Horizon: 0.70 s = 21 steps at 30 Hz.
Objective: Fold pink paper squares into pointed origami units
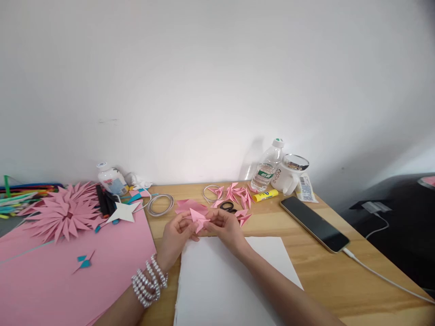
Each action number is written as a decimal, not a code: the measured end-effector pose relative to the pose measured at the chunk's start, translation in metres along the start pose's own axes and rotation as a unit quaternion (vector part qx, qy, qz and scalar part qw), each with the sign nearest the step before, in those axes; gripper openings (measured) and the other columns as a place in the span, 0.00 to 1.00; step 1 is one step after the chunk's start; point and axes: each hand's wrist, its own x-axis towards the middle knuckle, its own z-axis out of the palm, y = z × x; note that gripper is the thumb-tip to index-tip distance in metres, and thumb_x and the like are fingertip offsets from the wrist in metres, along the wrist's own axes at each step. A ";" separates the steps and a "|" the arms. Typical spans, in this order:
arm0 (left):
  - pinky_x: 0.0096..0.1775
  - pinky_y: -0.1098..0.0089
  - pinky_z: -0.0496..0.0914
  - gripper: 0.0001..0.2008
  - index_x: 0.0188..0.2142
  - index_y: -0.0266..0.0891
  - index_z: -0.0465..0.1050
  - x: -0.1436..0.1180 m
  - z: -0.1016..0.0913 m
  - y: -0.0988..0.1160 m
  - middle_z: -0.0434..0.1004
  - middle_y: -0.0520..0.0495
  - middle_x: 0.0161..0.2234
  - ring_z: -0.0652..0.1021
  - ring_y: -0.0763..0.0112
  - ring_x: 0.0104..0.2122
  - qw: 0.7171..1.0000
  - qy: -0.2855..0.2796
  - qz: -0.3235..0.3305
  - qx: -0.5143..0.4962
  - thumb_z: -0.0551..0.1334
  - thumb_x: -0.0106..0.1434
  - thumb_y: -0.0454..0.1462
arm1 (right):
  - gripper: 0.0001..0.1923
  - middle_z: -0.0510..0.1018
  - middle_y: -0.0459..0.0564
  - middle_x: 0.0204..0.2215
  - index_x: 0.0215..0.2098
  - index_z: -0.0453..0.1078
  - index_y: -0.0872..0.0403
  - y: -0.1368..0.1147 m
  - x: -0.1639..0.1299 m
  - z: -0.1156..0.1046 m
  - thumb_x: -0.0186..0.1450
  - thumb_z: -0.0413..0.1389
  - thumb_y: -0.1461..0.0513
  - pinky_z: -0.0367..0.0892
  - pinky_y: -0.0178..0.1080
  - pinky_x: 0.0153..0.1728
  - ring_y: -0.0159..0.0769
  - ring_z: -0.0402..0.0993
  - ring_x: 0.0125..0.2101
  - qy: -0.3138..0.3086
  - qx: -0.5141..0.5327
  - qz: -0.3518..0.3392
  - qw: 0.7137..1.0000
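Note:
Between my two hands is a small folded piece of pink paper [197,218] with pointed corners. My left hand [178,231] pinches its left side, and my right hand [224,227] pinches its right side. Both hands are just above the far edge of a white sheet of paper [231,276]. Right behind them lie a flat pink paper piece [190,206] and black-handled scissors [227,207], partly hidden. Several folded pink paper stars [234,192] lie beyond the scissors, near the wall.
A yellow glue stick [265,195], water bottle [268,167], white mug [288,174] and charging phone [314,224] stand or lie to the right. Leftward are a coiled cable [160,205], a white paper star [124,211], a large pink paper flower [68,213] and pink sheets [118,271].

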 end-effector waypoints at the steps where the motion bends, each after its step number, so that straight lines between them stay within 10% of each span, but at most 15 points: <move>1: 0.26 0.67 0.72 0.18 0.40 0.33 0.69 0.000 0.000 0.000 0.77 0.44 0.29 0.76 0.67 0.25 1.000 -0.011 0.001 0.004 0.63 0.51 0.41 | 0.18 0.75 0.47 0.24 0.30 0.65 0.56 0.001 0.000 0.001 0.46 0.63 0.57 0.72 0.41 0.32 0.35 0.75 0.25 0.000 -0.006 -0.003 1.000; 21: 0.21 0.73 0.64 0.08 0.24 0.34 0.69 -0.002 0.000 -0.002 0.72 0.49 0.20 0.71 0.73 0.20 0.999 -0.038 -0.016 0.026 0.61 0.53 0.38 | 0.06 0.73 0.46 0.22 0.29 0.69 0.56 0.005 -0.003 0.005 0.57 0.53 0.62 0.70 0.36 0.29 0.32 0.72 0.25 -0.010 -0.157 -0.072 0.985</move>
